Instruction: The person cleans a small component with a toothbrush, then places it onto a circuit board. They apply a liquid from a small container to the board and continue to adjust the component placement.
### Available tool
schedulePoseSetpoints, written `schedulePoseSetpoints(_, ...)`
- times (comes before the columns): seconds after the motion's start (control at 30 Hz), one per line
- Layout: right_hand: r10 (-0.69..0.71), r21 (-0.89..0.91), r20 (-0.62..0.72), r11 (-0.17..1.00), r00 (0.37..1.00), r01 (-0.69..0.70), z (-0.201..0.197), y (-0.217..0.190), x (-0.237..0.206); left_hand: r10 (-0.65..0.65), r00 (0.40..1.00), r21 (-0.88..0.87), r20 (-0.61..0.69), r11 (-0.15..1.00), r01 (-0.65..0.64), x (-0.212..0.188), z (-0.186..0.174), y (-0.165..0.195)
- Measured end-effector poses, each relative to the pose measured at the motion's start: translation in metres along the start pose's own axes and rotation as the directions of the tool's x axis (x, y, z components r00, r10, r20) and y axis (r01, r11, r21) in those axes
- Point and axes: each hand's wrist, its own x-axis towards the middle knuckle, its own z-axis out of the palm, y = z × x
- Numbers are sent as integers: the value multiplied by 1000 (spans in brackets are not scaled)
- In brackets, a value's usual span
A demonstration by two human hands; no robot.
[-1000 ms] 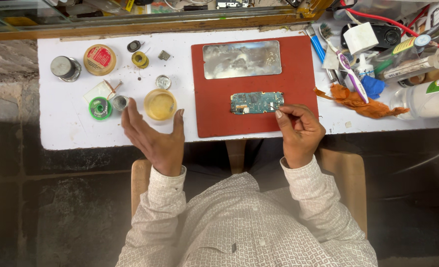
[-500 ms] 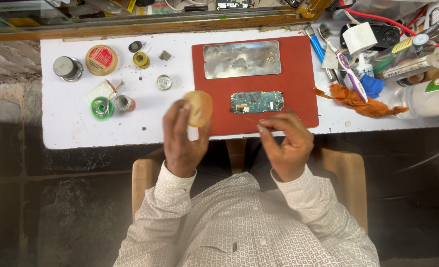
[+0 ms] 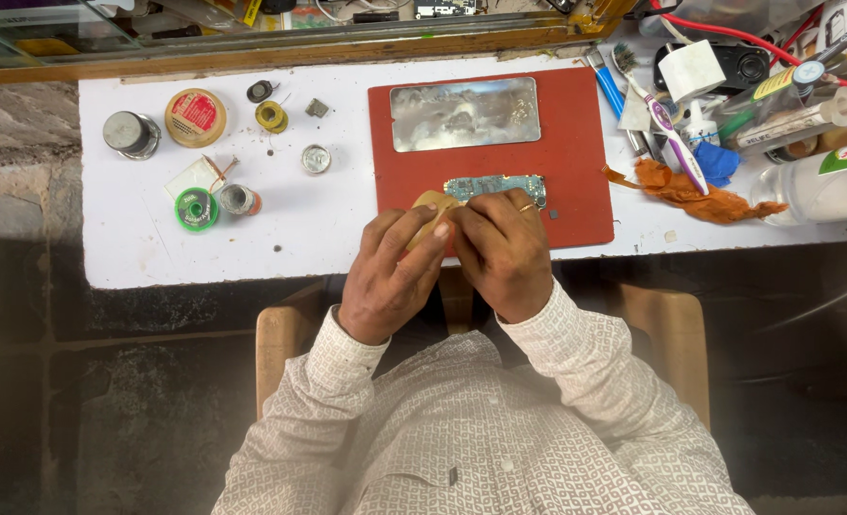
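Head view: tan tin (image 3: 430,212) tilted rightward

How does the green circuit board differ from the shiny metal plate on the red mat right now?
The green circuit board is small, narrow and partly covered by the right hand; the shiny metal plate is larger, rectangular and untouched. The board lies at the mat's near side, by the tan round container that the left hand holds; the plate lies at the far side. Both lie flat on the red mat.

A small round tan tin (image 3: 431,212), tilted on edge, sits pinched between the fingertips of both hands. Just beyond the right hand (image 3: 502,250) lies a narrow greenish circuit board (image 3: 488,185) — flat, its near edge covered by the knuckles.
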Motion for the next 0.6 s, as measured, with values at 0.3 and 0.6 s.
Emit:
schedulePoseSetpoints(0.3, 103, 94, -45, 991, 994, -98, 4, 3, -7, -68, 998, -66, 0, 996, 67, -5, 3, -5)
schedulePoseSetpoints(0.6, 102, 113, -45, 989, 994, -96, 10, 3, -12, -72, 997, -108, -17, 992, 69, -4, 4, -6)
